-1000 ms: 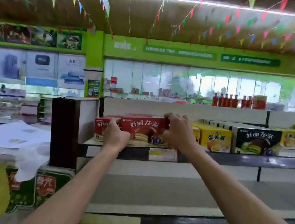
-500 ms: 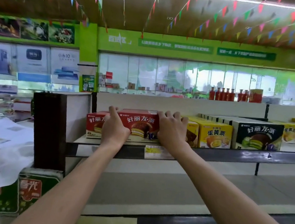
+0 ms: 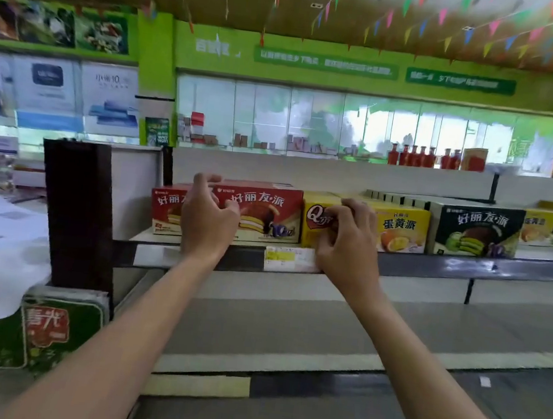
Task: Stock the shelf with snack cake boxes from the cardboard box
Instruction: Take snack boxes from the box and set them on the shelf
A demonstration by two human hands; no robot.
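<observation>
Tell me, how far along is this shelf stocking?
Done: two red snack cake boxes stand on the grey metal shelf, left of the yellow boxes. In hand: nothing; the left hand and right hand hover, fingers loosely curled. Left: unclear, since the cardboard box is out of view.

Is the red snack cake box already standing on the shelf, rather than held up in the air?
Yes, the red snack cake box stands on the shelf beside a yellow box, and neither hand grips it.
</observation>
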